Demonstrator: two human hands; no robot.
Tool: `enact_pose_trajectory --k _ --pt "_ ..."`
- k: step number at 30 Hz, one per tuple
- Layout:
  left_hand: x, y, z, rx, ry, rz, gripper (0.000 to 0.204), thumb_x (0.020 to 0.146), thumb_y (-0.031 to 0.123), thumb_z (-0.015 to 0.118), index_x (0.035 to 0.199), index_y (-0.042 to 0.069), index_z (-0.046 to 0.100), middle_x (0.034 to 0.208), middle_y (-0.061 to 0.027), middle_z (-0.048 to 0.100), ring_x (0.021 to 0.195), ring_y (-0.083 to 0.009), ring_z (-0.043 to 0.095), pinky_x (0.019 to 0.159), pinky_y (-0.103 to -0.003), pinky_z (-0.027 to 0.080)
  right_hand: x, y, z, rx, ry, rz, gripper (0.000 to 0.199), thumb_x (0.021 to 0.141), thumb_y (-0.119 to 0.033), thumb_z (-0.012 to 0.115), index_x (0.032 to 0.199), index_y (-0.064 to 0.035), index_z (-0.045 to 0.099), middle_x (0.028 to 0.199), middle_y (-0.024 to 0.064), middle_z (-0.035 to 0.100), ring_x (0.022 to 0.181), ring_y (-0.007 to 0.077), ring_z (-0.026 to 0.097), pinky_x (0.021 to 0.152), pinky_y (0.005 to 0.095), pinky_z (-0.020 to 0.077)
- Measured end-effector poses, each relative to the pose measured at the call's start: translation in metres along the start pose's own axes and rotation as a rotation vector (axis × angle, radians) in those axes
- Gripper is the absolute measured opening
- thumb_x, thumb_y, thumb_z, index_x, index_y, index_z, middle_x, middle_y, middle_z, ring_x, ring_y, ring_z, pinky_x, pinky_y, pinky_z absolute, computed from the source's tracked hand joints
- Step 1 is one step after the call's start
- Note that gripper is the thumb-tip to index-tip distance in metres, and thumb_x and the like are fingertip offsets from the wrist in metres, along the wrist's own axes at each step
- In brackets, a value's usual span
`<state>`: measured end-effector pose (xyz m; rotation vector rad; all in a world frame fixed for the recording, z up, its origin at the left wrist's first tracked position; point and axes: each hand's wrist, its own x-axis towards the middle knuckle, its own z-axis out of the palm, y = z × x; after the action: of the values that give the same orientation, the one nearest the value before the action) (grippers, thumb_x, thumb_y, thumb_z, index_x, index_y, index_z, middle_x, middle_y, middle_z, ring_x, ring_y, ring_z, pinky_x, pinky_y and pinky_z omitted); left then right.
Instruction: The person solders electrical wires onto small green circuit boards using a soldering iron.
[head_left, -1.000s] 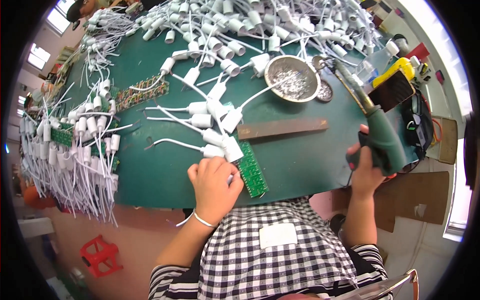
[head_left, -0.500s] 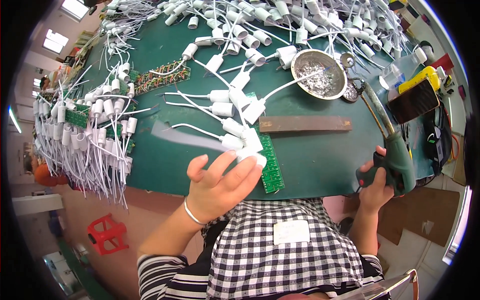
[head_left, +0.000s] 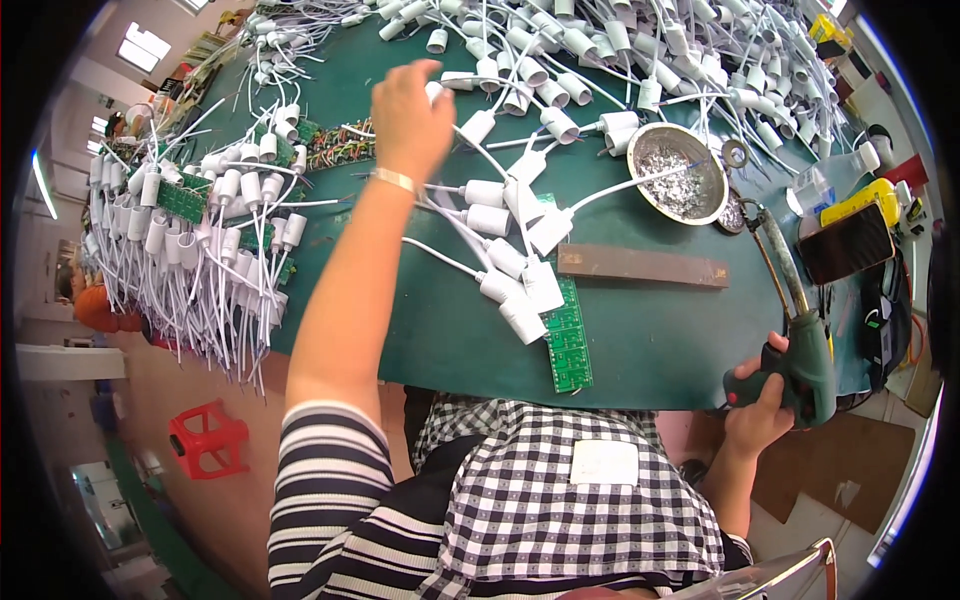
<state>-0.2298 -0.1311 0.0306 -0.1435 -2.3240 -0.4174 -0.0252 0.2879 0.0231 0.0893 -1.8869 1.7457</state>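
My left hand [head_left: 412,122] reaches over the far part of the bench, its fingers closed round a white cylindrical lamp holder [head_left: 434,92] with a wire. My right hand [head_left: 758,400] grips a dark green soldering gun [head_left: 808,365] by its handle at the bench's front right; its long tip points away from me. Before me lies a green circuit board strip [head_left: 569,345]. Several white lamp holders [head_left: 488,220] with wires rest in a row along its left side, the nearest one [head_left: 522,318] overlapping the board. A brown bar [head_left: 643,265] lies across the strip's middle.
A metal bowl [head_left: 718,205] of silvery scraps stands beyond the bar. Lamp holders [head_left: 690,70] pile up along the far edge, with another heap [head_left: 190,240] at left beside a wired board [head_left: 342,146]. A phone [head_left: 848,243] and clear bottle [head_left: 835,178] are at right.
My left hand has left the lamp holder over the board and moved far forward to another one. My right hand still holds the soldering gun. The whole view has shifted slightly.
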Motion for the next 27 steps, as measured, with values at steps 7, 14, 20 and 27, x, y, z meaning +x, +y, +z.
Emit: enact_pose_trajectory --k 7,14,20,27 --pt "0.044 -0.040 0.036 0.324 -0.673 -0.519 0.059 0.076 0.043 0.073 0.124 0.013 0.056 0.122 -0.0108 0.061 0.118 -0.0332 0.053 0.095 -0.045 0.042 -0.007 -0.001 0.010 -0.043 0.038 -0.002 0.045 0.092 -0.029 0.056 0.120 0.0063 0.051 0.083 0.0115 0.062 0.062 0.0135 0.055 0.051 0.0237 0.0434" --pt "0.066 -0.068 -0.047 0.070 -0.193 0.077 0.035 0.082 0.021 0.064 0.116 0.013 0.061 0.103 -0.0141 0.057 0.098 -0.0318 0.058 0.085 -0.039 0.047 -0.011 -0.001 0.011 -0.017 -0.011 0.063 0.045 0.092 -0.029 0.056 0.120 0.0063 0.051 0.087 0.0128 0.062 0.062 0.0136 0.056 0.052 0.0244 0.0442" --pt "-0.029 0.065 -0.149 -0.191 -0.382 0.151 0.032 0.082 0.017 0.066 0.111 0.004 0.060 0.098 -0.0125 0.057 0.088 -0.0286 0.057 0.079 -0.035 0.046 -0.014 0.000 0.013 0.028 -0.041 0.053 0.046 0.092 -0.029 0.056 0.120 0.0078 0.050 0.093 0.0147 0.061 0.064 0.0140 0.056 0.053 0.0259 0.0459" --pt "-0.169 0.129 -0.144 -0.477 -0.559 -0.086 0.016 0.077 0.004 0.066 0.093 0.003 0.061 0.088 -0.0140 0.059 0.074 -0.0291 0.060 0.062 -0.034 0.049 -0.020 -0.004 0.014 0.038 -0.145 0.123 0.051 0.092 -0.035 0.058 0.121 0.0063 0.052 0.080 0.0106 0.061 0.063 0.0133 0.054 0.054 0.0242 0.0424"
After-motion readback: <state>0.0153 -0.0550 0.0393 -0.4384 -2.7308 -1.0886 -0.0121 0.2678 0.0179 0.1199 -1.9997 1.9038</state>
